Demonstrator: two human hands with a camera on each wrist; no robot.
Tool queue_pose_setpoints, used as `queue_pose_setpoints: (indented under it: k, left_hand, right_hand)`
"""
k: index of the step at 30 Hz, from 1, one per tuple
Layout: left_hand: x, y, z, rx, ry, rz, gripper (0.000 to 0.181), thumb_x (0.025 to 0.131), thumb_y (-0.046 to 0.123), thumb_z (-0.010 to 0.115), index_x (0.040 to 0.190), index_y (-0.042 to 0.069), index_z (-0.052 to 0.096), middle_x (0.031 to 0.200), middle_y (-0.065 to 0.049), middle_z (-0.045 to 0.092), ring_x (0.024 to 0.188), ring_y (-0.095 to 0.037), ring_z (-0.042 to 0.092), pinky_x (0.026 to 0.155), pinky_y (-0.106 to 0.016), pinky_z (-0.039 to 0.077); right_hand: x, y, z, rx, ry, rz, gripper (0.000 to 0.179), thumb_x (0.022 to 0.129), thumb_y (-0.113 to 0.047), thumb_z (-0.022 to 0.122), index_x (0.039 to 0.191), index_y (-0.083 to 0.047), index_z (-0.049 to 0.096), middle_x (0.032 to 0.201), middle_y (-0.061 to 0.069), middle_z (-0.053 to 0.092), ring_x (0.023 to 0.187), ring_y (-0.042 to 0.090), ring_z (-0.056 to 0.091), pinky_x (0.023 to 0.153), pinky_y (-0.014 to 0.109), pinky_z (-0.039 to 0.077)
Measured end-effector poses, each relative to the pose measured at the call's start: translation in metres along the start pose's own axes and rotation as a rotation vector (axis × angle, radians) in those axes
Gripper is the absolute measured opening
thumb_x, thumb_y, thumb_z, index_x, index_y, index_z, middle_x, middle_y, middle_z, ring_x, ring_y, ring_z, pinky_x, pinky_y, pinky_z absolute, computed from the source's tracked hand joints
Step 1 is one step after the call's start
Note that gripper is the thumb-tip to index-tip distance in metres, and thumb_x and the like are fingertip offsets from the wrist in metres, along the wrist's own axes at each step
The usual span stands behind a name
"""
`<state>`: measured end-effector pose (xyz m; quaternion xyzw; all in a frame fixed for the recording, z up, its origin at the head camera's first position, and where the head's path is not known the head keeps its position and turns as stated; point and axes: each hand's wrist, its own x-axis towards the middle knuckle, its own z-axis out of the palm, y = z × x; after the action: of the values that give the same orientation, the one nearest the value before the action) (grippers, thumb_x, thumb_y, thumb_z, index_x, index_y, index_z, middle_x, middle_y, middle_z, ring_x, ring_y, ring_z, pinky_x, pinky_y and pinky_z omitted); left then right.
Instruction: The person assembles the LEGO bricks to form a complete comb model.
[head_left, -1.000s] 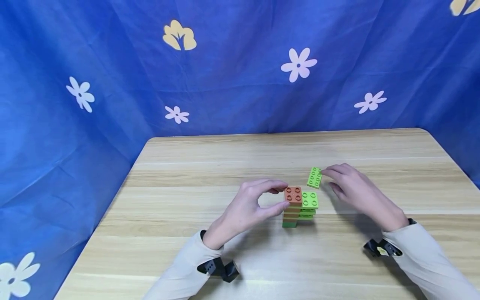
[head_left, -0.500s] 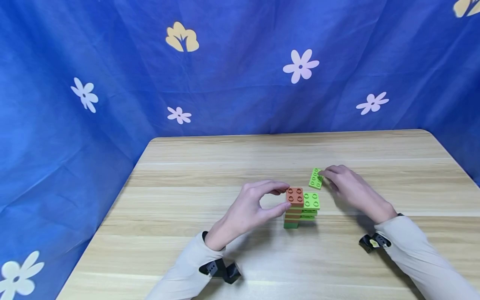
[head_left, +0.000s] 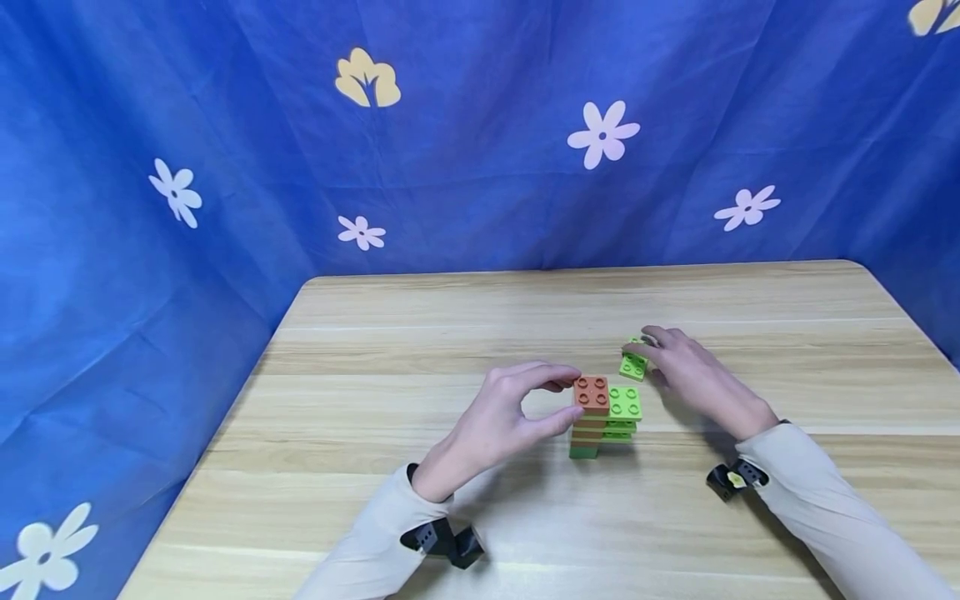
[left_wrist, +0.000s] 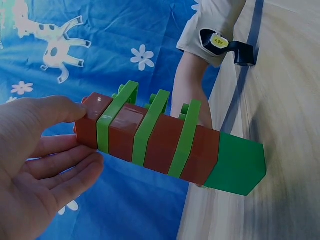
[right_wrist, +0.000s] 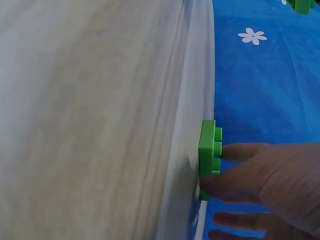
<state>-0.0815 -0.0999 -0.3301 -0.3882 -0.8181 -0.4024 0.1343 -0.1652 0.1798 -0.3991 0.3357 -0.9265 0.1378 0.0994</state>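
My left hand (head_left: 510, 408) pinches the reddish-brown top brick (head_left: 592, 396) of an upright tower between thumb and fingers. Brown bricks alternate with light green plates (head_left: 626, 403) in this tower, above a dark green bottom brick (left_wrist: 237, 164). The plates jut out to the right, studs up. Behind the tower, a loose light green plate (head_left: 633, 368) lies flat on the table. Over it reaches my right hand (head_left: 690, 367), fingers spread and partly hiding it. In the right wrist view, the thumb (right_wrist: 232, 182) overlaps the loose plate's side and a fingertip is at its studs.
Both stand on a light wood-grain table (head_left: 360, 400) with a rounded far corner. A blue curtain (head_left: 480, 183) with flower prints hangs behind and to the sides. Each sleeve carries a black wrist camera, the left one (head_left: 450, 543) low over the table.
My right hand has moved left and over the loose light green plate, covering more of it. The left hand keeps its grip on the tower's top. The head view has shifted slightly.
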Motion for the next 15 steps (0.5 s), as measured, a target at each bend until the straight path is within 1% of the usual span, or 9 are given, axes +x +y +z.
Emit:
queue_pose_setpoints:
  k: [5, 9, 12, 15]
  left_hand:
    - [-0.0005, 0.0005, 0.0001, 0.007, 0.002, 0.004, 0.033, 0.083, 0.013, 0.075, 0.112, 0.001, 0.068, 0.105, -0.007, 0.071, 0.093, -0.016, 0.067, 0.086, -0.020, 0.052]
    - [-0.0006, 0.0012, -0.0004, 0.011, -0.006, 0.000, 0.033, 0.083, 0.013, 0.075, 0.113, 0.001, 0.068, 0.106, -0.007, 0.071, 0.094, -0.016, 0.067, 0.086, -0.020, 0.052]
    - [-0.0007, 0.0015, -0.0007, 0.011, -0.011, -0.005, 0.033, 0.084, 0.014, 0.074, 0.113, 0.001, 0.067, 0.106, -0.007, 0.071, 0.094, -0.016, 0.067, 0.087, -0.020, 0.052]
    - [-0.0009, 0.0016, -0.0009, 0.011, -0.010, -0.008, 0.032, 0.084, 0.014, 0.074, 0.113, 0.001, 0.068, 0.106, -0.007, 0.071, 0.094, -0.016, 0.067, 0.086, -0.020, 0.052]
  right_hand:
    - [-0.0002, -0.0015, -0.0011, -0.027, -0.035, 0.061, 0.041, 0.081, -0.006, 0.073, 0.120, 0.000, 0.063, 0.131, 0.030, 0.050, 0.118, 0.049, 0.048, 0.098, 0.064, 0.039]
    - [-0.0011, -0.0027, -0.0024, -0.035, -0.063, 0.101, 0.044, 0.082, -0.014, 0.073, 0.120, 0.004, 0.061, 0.131, 0.031, 0.050, 0.120, 0.048, 0.046, 0.101, 0.063, 0.037]
    - [-0.0026, -0.0031, -0.0028, -0.040, -0.058, 0.087, 0.042, 0.082, -0.013, 0.073, 0.117, 0.007, 0.061, 0.126, 0.031, 0.053, 0.116, 0.048, 0.049, 0.099, 0.061, 0.040]
    - [-0.0044, -0.0030, -0.0030, -0.039, -0.027, 0.055, 0.035, 0.079, -0.009, 0.075, 0.108, 0.008, 0.064, 0.113, 0.027, 0.060, 0.105, 0.045, 0.056, 0.093, 0.057, 0.046]
